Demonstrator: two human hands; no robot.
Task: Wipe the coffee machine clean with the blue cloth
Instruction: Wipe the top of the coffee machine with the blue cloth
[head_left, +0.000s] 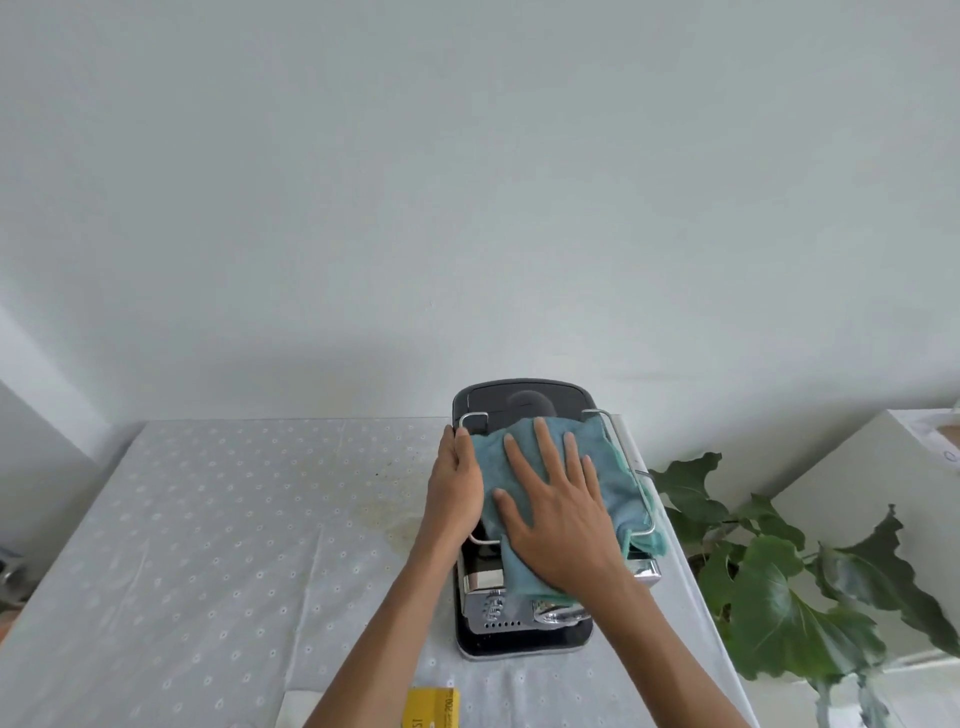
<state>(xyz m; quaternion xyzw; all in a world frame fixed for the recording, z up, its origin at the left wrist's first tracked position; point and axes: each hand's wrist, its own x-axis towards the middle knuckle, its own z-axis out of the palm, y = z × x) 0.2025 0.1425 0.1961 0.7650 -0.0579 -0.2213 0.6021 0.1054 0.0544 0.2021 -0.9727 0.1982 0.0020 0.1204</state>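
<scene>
The coffee machine (524, 631), black with chrome parts and a wire rail around its top, stands at the table's right side. The blue cloth (608, 457) lies spread over its top and hangs over the right rail and the front. My right hand (556, 509) lies flat on the cloth with fingers spread, pressing it onto the machine's top. My left hand (457, 483) grips the machine's left edge, thumb by the rail corner. Most of the top surface is hidden under cloth and hands.
The table (208, 519) has a pale dotted cloth with a brownish stain (389, 519) left of the machine. A yellow box (431, 706) lies at the near edge. A leafy plant (779, 587) stands close on the right, a white wall behind.
</scene>
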